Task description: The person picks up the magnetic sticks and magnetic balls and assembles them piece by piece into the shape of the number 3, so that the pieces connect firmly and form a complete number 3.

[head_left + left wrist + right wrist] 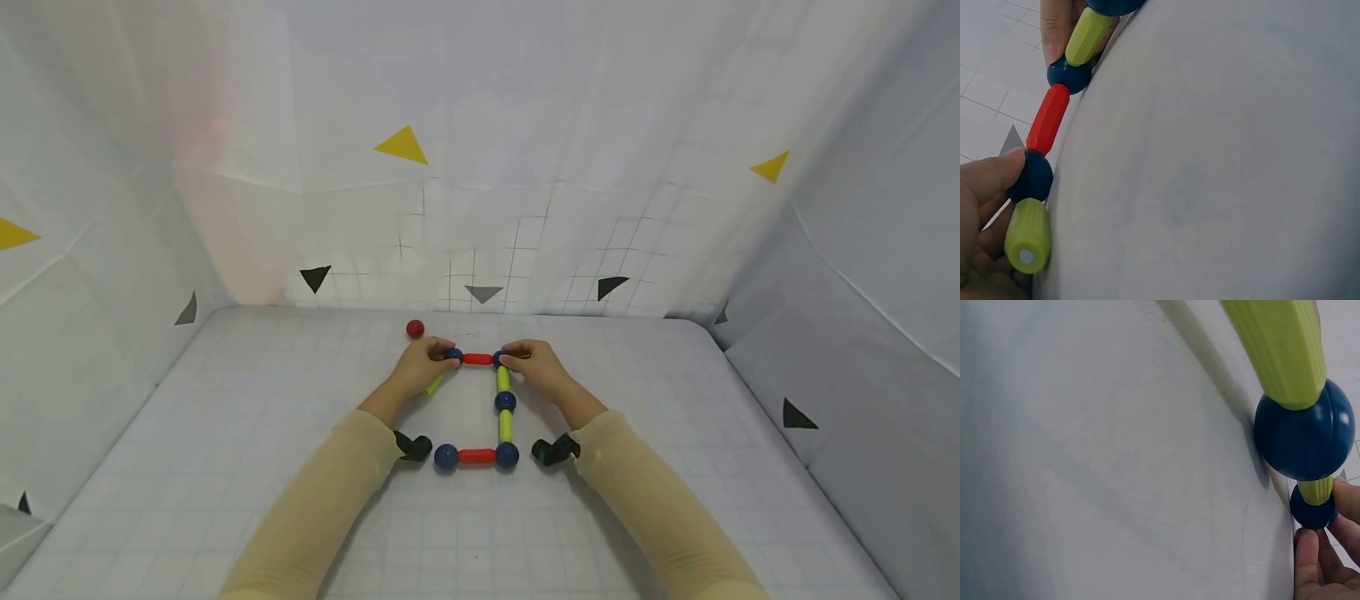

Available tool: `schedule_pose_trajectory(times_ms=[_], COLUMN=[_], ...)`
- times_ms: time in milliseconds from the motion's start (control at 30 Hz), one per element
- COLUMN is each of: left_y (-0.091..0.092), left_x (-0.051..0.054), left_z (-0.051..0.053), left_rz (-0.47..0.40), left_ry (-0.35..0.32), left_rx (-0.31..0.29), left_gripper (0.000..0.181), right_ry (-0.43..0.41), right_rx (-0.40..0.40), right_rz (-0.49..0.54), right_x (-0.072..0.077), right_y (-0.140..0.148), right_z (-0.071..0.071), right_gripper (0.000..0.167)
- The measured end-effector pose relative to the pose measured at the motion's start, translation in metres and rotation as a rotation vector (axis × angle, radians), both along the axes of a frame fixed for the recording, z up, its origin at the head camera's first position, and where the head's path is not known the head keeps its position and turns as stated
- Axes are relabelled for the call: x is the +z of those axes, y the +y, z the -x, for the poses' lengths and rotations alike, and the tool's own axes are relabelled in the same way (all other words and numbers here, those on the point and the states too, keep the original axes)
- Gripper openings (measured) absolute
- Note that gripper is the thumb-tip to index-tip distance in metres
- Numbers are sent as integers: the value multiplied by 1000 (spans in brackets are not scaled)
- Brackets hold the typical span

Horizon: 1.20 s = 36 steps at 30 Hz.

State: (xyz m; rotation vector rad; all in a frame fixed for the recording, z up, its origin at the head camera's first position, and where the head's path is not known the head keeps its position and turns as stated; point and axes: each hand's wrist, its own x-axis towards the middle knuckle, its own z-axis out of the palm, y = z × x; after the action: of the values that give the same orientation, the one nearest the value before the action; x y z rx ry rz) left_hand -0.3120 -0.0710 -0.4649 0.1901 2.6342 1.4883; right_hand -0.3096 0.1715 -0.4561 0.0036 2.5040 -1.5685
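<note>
My left hand [417, 365] pinches a blue ball [453, 356] between thumb and fingers. From that ball a short yellow-green rod [1027, 234] points toward me, its far end free. A red rod [477, 359] links it to another blue ball [498, 359], which my right hand [542, 367] pinches. Below the right hand, two yellow-green rods [506, 427] joined by a blue ball [506, 402] run down to a corner ball [507, 456]. There a second red rod [477, 457] leads left to a blue end ball [446, 457]. Together the pieces form a frame with a gap on its left side.
A loose red ball [416, 329] lies behind the left hand. Dark wrist mounts [555, 451] sit at both sleeve cuffs, close to the frame's near corners. The white gridded table [225, 467] meets a white cloth wall [525, 108] at the back.
</note>
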Motion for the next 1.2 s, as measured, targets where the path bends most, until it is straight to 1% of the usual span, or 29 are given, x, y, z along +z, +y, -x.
schedule_pose_trajectory(times_ms=[533,700,967,1067,1200], left_y=[-1,-2,-8,-11,-15], left_x=[-1,2,2,2,4], left_z=[0,-5,-16,-20,-26], left_rz=[5,8,-9,0,-3], left_ry=[-12,4,-3,5,-2], left_rx=[-6,-4,70,85,101], left_gripper=[37,37,31,31,31], right_ry=[9,16,33,26,18], right_rx=[11,8,23,19,15], right_rz=[-22,-32,-37,-35,-26], right_x=[-2,-3,-5,-5,-4], right_y=[2,2,3,3,4], right_z=[1,1,0,0,0], right_gripper=[33,32,34,34,33])
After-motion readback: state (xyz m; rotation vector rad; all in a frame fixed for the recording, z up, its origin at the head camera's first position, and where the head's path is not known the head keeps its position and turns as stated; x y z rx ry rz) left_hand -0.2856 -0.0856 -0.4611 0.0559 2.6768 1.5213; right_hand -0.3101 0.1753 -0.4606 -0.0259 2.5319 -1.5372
